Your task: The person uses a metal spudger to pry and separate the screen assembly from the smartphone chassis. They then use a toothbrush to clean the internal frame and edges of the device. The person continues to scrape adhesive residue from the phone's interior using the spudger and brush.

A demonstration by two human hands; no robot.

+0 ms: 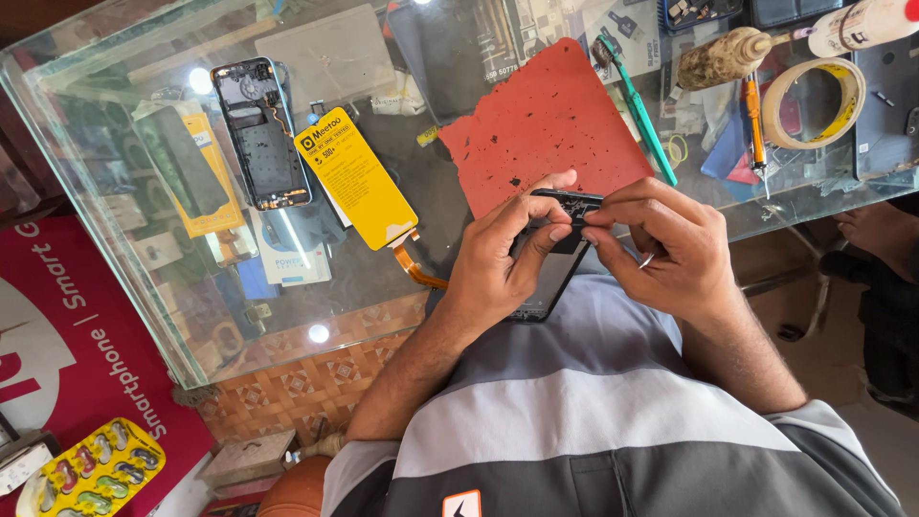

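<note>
Black phone part (550, 263), a slim dark slab with exposed internals along its top edge, is being held over the near edge of the glass counter (115, 191), roughly centre frame. Left hand (498, 263) is cradling it from 9 o'clock, thumb and fingers clamped on its side; right hand (670, 254) is pinching in at the top edge from 3 o'clock, fingertips closed on something small there, too small to make out. My read: disassembly is already well along. An opened phone frame (260, 134) is lying bare at 10 o'clock, and a yellow battery-like pack (356, 177) with an orange flex is sitting just beside it. Red mat (546, 120) at 12 o'clock is lying under the work. Green tool (637, 105) and orange-handled driver (754, 120) are lying untouched at 1 o'clock. Reassembly looks not yet started.
</note>
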